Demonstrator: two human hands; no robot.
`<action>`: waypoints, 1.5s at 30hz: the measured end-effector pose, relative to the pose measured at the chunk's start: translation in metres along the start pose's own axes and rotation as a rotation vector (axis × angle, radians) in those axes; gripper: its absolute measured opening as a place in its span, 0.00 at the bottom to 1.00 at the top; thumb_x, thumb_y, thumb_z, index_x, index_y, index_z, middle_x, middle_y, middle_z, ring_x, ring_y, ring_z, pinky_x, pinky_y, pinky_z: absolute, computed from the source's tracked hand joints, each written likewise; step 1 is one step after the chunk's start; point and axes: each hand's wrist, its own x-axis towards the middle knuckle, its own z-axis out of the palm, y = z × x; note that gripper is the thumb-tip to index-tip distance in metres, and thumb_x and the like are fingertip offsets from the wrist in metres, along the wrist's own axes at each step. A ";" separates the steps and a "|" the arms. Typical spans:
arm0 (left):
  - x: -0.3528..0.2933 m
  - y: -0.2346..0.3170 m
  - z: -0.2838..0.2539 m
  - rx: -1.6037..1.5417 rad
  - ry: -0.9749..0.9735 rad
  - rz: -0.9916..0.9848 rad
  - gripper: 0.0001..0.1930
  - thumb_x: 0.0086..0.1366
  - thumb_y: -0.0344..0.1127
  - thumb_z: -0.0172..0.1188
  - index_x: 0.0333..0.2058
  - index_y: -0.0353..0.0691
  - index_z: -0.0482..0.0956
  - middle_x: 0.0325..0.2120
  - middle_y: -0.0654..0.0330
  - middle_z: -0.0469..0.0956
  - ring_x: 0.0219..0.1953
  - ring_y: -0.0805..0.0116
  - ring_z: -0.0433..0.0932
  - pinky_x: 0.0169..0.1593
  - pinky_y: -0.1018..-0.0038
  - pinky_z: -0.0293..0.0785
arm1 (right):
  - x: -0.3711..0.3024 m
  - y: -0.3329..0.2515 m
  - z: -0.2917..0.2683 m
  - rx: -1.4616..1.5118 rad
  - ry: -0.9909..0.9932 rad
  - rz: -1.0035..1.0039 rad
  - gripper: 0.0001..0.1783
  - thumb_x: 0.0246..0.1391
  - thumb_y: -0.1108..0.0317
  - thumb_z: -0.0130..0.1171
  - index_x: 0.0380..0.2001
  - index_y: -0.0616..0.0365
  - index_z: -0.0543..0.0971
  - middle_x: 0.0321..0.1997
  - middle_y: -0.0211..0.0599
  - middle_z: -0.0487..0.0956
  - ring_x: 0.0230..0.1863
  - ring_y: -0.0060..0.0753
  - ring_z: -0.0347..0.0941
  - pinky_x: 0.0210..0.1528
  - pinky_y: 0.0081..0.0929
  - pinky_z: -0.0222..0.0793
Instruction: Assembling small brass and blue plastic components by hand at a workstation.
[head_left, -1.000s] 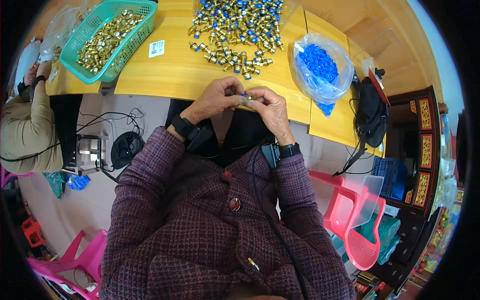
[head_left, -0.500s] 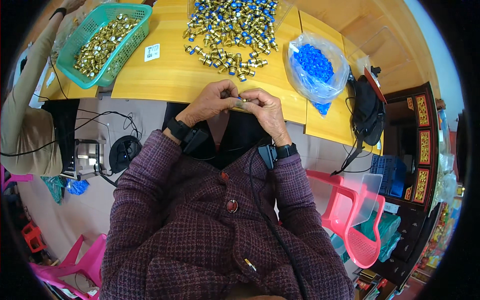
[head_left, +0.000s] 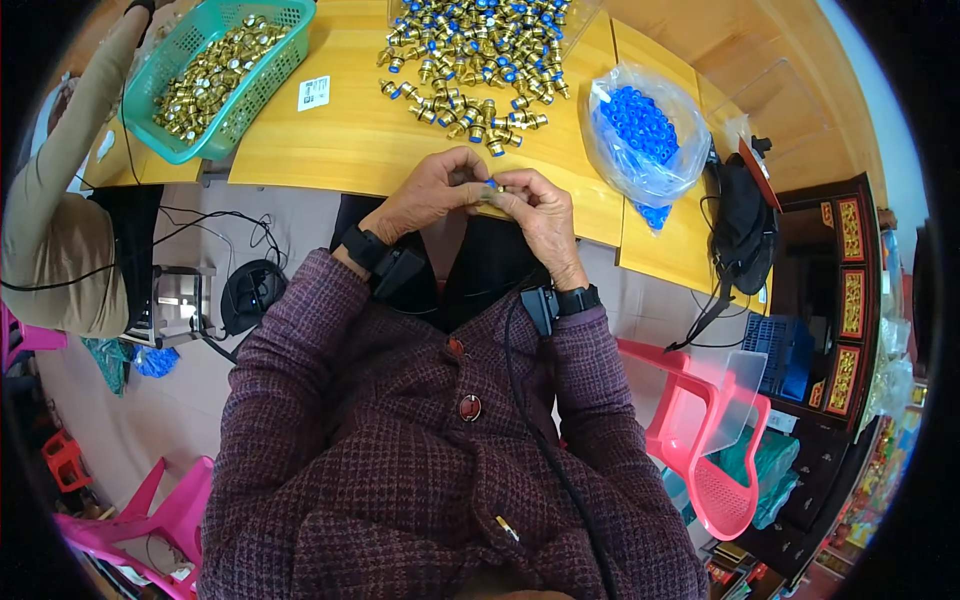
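My left hand (head_left: 438, 192) and my right hand (head_left: 541, 212) meet fingertip to fingertip at the table's near edge, both closed. Pinched between them is a small brass fitting (head_left: 501, 188) with a bit of blue at its left side (head_left: 490, 183); the fingers cover most of it. Just beyond lies a spread heap of brass fittings (head_left: 478, 108) with blue ends. To the right, a clear plastic bag (head_left: 688, 165) holds small blue plastic rings (head_left: 640, 125). At the far left, a green basket (head_left: 235, 122) is filled with brass pieces (head_left: 215, 85).
A white label (head_left: 313, 93) lies on the yellow wooden table (head_left: 330, 150). A black backpack (head_left: 742, 225) rests at the table's right end. Another person's sleeved arm (head_left: 85, 110) reaches along the left. Pink plastic chairs (head_left: 728, 490) stand on the floor, and a black cable runs down my jacket.
The view has shifted slightly, moving the table things a little to the right. My fingertips have changed their grip, and the blue part between them now shows more plainly.
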 end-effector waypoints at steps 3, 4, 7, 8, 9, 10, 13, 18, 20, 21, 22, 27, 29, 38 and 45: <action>0.000 0.005 0.004 -0.080 0.030 -0.033 0.08 0.65 0.30 0.61 0.41 0.35 0.75 0.35 0.66 0.76 0.37 0.79 0.75 0.42 0.80 0.74 | 0.002 -0.002 0.006 0.171 0.054 -0.002 0.09 0.54 0.78 0.64 0.39 0.62 0.80 0.32 0.24 0.79 0.32 0.11 0.71 0.36 0.11 0.67; 0.000 0.004 0.005 -0.093 0.024 -0.022 0.09 0.65 0.30 0.61 0.42 0.35 0.74 0.36 0.66 0.76 0.38 0.79 0.75 0.42 0.80 0.75 | 0.002 -0.002 0.008 0.256 0.082 -0.003 0.09 0.54 0.78 0.64 0.40 0.62 0.80 0.32 0.23 0.79 0.32 0.11 0.71 0.36 0.11 0.67; 0.000 0.002 0.005 -0.117 0.015 -0.001 0.10 0.66 0.30 0.60 0.44 0.35 0.74 0.37 0.65 0.76 0.39 0.78 0.76 0.44 0.79 0.75 | 0.003 0.003 0.009 0.282 0.087 -0.005 0.09 0.54 0.78 0.64 0.40 0.62 0.80 0.34 0.25 0.79 0.35 0.13 0.71 0.39 0.12 0.67; 0.000 0.002 0.006 -0.102 0.026 0.001 0.10 0.66 0.30 0.60 0.44 0.35 0.74 0.38 0.65 0.76 0.40 0.77 0.76 0.44 0.78 0.76 | 0.003 0.004 0.010 0.294 0.091 -0.007 0.09 0.54 0.78 0.64 0.40 0.62 0.79 0.35 0.26 0.79 0.36 0.14 0.72 0.41 0.13 0.68; -0.001 0.003 0.006 -0.086 0.037 0.004 0.10 0.66 0.30 0.60 0.45 0.35 0.74 0.38 0.64 0.76 0.41 0.77 0.76 0.45 0.77 0.76 | 0.003 0.006 0.011 0.296 0.089 -0.007 0.09 0.54 0.78 0.64 0.40 0.62 0.79 0.35 0.26 0.79 0.36 0.14 0.72 0.41 0.13 0.68; -0.001 0.003 0.007 -0.071 0.046 0.006 0.11 0.66 0.29 0.59 0.45 0.36 0.73 0.39 0.64 0.76 0.42 0.76 0.76 0.46 0.76 0.77 | 0.003 0.007 0.012 0.306 0.099 -0.033 0.10 0.54 0.78 0.64 0.40 0.62 0.79 0.37 0.27 0.78 0.37 0.15 0.72 0.42 0.14 0.68; 0.001 -0.005 0.012 -0.212 0.039 0.044 0.10 0.67 0.29 0.58 0.45 0.36 0.73 0.40 0.63 0.75 0.43 0.74 0.77 0.47 0.74 0.78 | 0.004 0.007 0.013 0.323 0.119 -0.088 0.11 0.53 0.78 0.64 0.41 0.63 0.79 0.40 0.28 0.77 0.39 0.18 0.72 0.45 0.16 0.68; 0.004 -0.010 0.014 -0.530 -0.013 0.019 0.08 0.66 0.26 0.58 0.43 0.36 0.74 0.40 0.62 0.77 0.43 0.72 0.78 0.48 0.71 0.81 | 0.003 0.008 0.007 0.137 0.109 -0.170 0.13 0.53 0.78 0.64 0.43 0.64 0.79 0.44 0.30 0.74 0.42 0.20 0.73 0.47 0.17 0.69; 0.004 -0.011 0.013 -0.532 -0.017 0.014 0.08 0.67 0.26 0.58 0.44 0.35 0.73 0.41 0.61 0.76 0.43 0.72 0.78 0.47 0.71 0.81 | 0.003 0.005 0.007 0.169 0.085 -0.149 0.14 0.52 0.79 0.64 0.44 0.65 0.78 0.45 0.30 0.73 0.43 0.20 0.73 0.47 0.17 0.69; 0.005 -0.010 0.013 -0.535 -0.021 0.013 0.08 0.67 0.26 0.57 0.44 0.35 0.73 0.41 0.61 0.75 0.44 0.71 0.78 0.47 0.70 0.81 | 0.003 0.003 0.007 0.171 0.087 -0.149 0.14 0.52 0.79 0.64 0.44 0.65 0.78 0.45 0.30 0.73 0.43 0.20 0.73 0.47 0.17 0.69; 0.005 -0.009 0.013 -0.538 -0.025 0.011 0.09 0.67 0.26 0.57 0.44 0.34 0.72 0.42 0.60 0.74 0.44 0.70 0.78 0.47 0.70 0.81 | 0.004 0.001 0.008 0.201 0.091 -0.160 0.13 0.52 0.79 0.64 0.42 0.64 0.79 0.44 0.29 0.74 0.41 0.19 0.73 0.45 0.16 0.69; 0.003 -0.008 0.011 -0.480 0.010 0.032 0.09 0.66 0.26 0.58 0.45 0.34 0.73 0.42 0.60 0.75 0.43 0.71 0.78 0.46 0.72 0.81 | 0.002 -0.004 0.008 0.323 0.058 -0.087 0.10 0.53 0.80 0.63 0.40 0.63 0.79 0.39 0.28 0.77 0.37 0.16 0.74 0.42 0.15 0.70; 0.002 -0.008 0.012 -0.425 0.025 0.021 0.10 0.66 0.27 0.59 0.45 0.33 0.73 0.41 0.60 0.76 0.42 0.71 0.78 0.45 0.74 0.80 | 0.002 -0.003 0.006 0.353 0.035 -0.040 0.10 0.53 0.80 0.63 0.40 0.63 0.79 0.37 0.28 0.78 0.37 0.17 0.73 0.42 0.15 0.70; 0.002 -0.014 0.010 -0.321 0.057 -0.023 0.12 0.66 0.29 0.60 0.46 0.32 0.75 0.37 0.61 0.78 0.36 0.75 0.78 0.41 0.79 0.78 | 0.003 -0.002 0.004 0.352 0.031 0.011 0.07 0.53 0.80 0.63 0.35 0.62 0.77 0.31 0.28 0.79 0.31 0.15 0.74 0.37 0.13 0.71; 0.003 -0.016 0.011 -0.264 0.079 -0.020 0.12 0.67 0.30 0.59 0.46 0.31 0.76 0.35 0.61 0.79 0.33 0.76 0.78 0.39 0.80 0.77 | 0.004 0.004 0.002 0.301 -0.014 0.003 0.06 0.55 0.80 0.61 0.35 0.64 0.74 0.33 0.33 0.81 0.34 0.21 0.79 0.38 0.20 0.77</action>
